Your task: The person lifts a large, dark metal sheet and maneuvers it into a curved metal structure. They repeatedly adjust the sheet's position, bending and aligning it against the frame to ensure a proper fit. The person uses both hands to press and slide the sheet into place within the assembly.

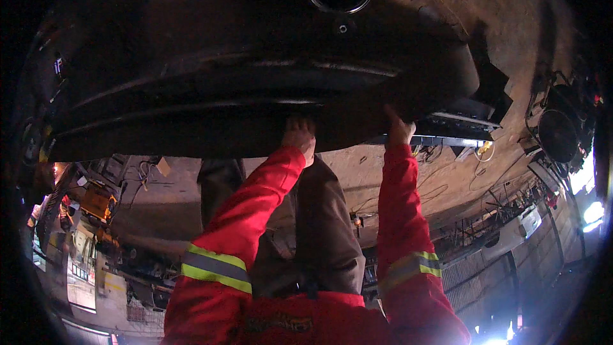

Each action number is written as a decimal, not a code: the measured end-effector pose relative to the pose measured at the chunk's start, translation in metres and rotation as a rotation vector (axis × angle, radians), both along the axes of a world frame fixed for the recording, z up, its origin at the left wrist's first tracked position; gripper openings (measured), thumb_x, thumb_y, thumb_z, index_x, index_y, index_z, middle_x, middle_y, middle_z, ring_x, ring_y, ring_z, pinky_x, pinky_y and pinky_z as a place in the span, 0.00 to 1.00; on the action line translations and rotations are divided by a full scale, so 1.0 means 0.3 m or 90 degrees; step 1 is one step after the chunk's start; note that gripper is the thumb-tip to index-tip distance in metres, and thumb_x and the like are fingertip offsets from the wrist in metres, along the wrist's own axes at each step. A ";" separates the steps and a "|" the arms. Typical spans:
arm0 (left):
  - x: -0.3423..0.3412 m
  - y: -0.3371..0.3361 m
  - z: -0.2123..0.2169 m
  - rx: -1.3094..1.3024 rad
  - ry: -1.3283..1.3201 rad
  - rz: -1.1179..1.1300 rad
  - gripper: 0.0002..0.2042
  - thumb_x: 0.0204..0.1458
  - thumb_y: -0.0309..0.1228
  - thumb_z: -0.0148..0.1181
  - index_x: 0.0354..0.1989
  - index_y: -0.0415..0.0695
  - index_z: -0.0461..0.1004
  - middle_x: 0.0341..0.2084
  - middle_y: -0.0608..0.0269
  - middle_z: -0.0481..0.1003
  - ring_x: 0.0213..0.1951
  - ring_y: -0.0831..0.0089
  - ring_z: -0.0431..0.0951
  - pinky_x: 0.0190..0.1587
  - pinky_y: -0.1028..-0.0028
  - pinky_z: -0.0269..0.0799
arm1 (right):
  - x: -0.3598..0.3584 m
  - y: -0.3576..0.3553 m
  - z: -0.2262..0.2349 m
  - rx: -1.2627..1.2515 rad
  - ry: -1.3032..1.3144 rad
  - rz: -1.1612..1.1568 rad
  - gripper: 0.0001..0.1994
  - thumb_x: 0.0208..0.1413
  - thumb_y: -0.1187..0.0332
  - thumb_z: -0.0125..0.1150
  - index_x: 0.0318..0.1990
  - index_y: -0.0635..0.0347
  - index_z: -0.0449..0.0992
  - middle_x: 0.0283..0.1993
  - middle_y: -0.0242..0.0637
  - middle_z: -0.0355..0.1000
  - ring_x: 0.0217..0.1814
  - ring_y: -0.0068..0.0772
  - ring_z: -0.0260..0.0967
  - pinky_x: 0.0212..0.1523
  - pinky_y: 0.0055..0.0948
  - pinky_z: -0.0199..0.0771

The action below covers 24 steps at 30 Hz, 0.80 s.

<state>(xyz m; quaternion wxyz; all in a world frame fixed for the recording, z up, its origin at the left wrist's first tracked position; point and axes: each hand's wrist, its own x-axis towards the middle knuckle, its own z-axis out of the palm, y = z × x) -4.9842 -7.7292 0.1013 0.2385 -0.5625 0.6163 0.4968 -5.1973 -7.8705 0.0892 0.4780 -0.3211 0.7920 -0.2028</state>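
A large, nearly black, smooth panel with a dull sheen stretches crosswise through the upper half of the view. Long, gently curved ridges run along it, catching pale streaks of light. Its right end is rounded; its near edge bows slightly. Whether it is metal or plastic, I cannot tell.

From my seat far away, I can't read any words or numbers for sure. Low in the middle of the frame, a faint yellowish mark on the red top is too blurry to read. At the upper left, small bright marks look a bit like letters, but I can't tell what they are on.
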 end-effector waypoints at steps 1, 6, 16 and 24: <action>-0.001 0.003 -0.008 -0.036 -0.025 0.015 0.41 0.37 0.44 0.63 0.60 0.36 0.57 0.57 0.41 0.59 0.59 0.45 0.59 0.61 0.52 0.51 | 0.006 0.017 0.009 0.002 0.042 -0.042 0.25 0.36 0.75 0.73 0.47 0.66 0.73 0.47 0.39 0.73 0.45 0.35 0.69 0.48 0.31 0.69; -0.044 0.032 -0.021 -0.080 -0.066 0.054 0.42 0.36 0.44 0.64 0.60 0.34 0.56 0.58 0.38 0.57 0.60 0.45 0.58 0.61 0.53 0.53 | -0.076 0.115 0.017 -0.027 0.094 -0.139 0.29 0.33 0.79 0.73 0.48 0.68 0.71 0.49 0.39 0.71 0.46 0.35 0.68 0.49 0.33 0.69; -0.046 -0.008 -0.019 -0.101 -0.010 0.057 0.44 0.37 0.46 0.65 0.60 0.33 0.55 0.58 0.38 0.58 0.60 0.47 0.57 0.62 0.54 0.52 | -0.254 0.193 -0.087 -0.114 0.199 -0.123 0.28 0.32 0.81 0.71 0.48 0.69 0.70 0.48 0.37 0.71 0.44 0.35 0.69 0.50 0.34 0.70; -0.104 -0.058 0.018 -0.117 0.077 0.057 0.43 0.40 0.47 0.61 0.61 0.31 0.53 0.59 0.38 0.57 0.61 0.48 0.57 0.62 0.56 0.51 | -0.168 0.188 -0.029 0.056 0.166 -0.266 0.27 0.36 0.76 0.71 0.48 0.64 0.71 0.49 0.38 0.70 0.48 0.33 0.68 0.51 0.34 0.69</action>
